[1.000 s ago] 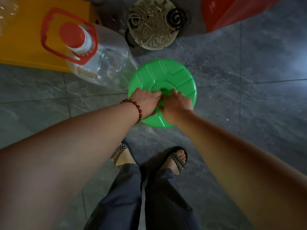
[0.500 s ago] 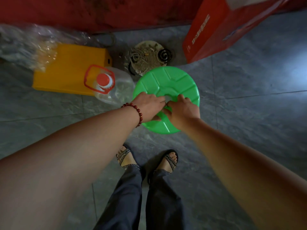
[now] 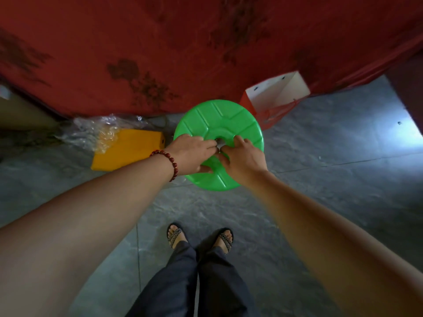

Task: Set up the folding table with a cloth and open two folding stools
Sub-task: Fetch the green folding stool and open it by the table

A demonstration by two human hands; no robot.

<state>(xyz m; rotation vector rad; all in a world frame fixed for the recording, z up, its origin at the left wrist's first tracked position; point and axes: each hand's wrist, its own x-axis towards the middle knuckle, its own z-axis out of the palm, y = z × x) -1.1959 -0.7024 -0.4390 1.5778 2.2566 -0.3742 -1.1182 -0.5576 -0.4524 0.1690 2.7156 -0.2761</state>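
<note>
Floor (image 3: 320, 202) here is grey stone-look tile, with a bright patch of glare on the far right. There's a flat yellow box (image 3: 128, 149) lying on it to my left, and crumpled clear plastic wrap (image 3: 96, 129) bunched over the box's far corner. A red paper bag (image 3: 274, 94) with a white inside stands further back on the right, just in front of where the red cloth (image 3: 160, 53) hangs down to the tiles. My left sandal (image 3: 175, 234) and right sandal (image 3: 225, 240) are planted side by side at the near end.

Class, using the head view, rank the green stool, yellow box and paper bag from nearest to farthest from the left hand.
1. green stool: held by the left hand.
2. yellow box: on the floor, leftward.
3. paper bag: beyond, to the right.
</note>
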